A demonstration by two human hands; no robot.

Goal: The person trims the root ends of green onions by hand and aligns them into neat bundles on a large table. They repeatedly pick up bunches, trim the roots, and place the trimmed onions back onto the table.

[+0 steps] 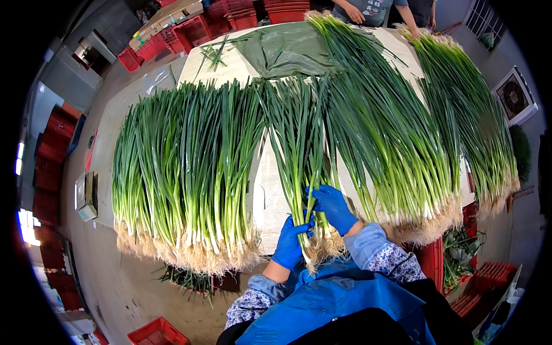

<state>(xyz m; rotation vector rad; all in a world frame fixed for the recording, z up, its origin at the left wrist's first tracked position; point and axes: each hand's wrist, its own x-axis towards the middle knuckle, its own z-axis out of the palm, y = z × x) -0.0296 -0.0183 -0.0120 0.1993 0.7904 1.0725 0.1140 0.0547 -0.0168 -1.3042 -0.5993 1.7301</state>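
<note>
My left hand [290,243], in a blue rubber glove, grips a few green onions [297,185] low on their pale stems, just above the hairy roots. Slightly higher and to the right, my gloved right hand [335,208] has its fingers closed around green onion stalks. More stalks with roots [328,241] lie beneath and behind both hands at the table's near edge. To the left spreads a thick row of green onions [189,172], roots facing me. A larger heap of green onions [388,155] lies on the right.
The pale table [269,189] bears a green plastic sheet [293,49] at its far side. Another person's hand [414,33] touches a farther onion pile [470,116]. Red crates [158,332] stand on the floor, and a scale-like box [86,196] sits left.
</note>
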